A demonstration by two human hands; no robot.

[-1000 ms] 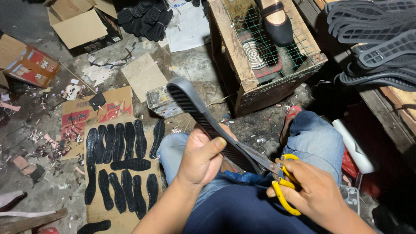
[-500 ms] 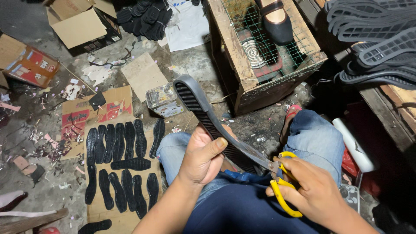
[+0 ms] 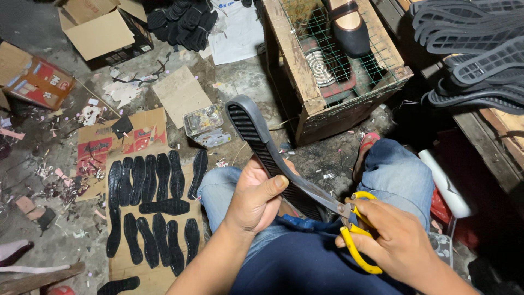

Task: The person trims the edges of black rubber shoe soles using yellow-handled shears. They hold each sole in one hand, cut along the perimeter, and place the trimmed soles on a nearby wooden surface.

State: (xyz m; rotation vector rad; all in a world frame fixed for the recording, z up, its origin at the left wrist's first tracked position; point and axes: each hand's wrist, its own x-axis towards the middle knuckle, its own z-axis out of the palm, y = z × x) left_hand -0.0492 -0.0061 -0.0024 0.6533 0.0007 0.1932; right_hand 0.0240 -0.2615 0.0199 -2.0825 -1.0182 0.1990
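Note:
My left hand (image 3: 254, 196) grips a long black rubber shoe sole (image 3: 252, 129) around its middle, holding it tilted up and away over my lap. My right hand (image 3: 397, 244) holds yellow-handled scissors (image 3: 356, 236), fingers through the loops. The steel blades (image 3: 314, 195) lie along the sole's lower edge just right of my left thumb. My knees in blue jeans (image 3: 401, 175) are beneath both hands.
Several black soles (image 3: 154, 203) lie in rows on flattened cardboard (image 3: 95, 143) at the left. A wooden crate with wire mesh (image 3: 334, 65) holds a black shoe (image 3: 347, 27). Stacked soles (image 3: 474, 50) fill the upper right. Cardboard boxes (image 3: 97, 30) and scraps litter the floor.
The sole has swung a little to the right and upward in my left hand. The scissors stay at its lower edge, my right hand barely shifted.

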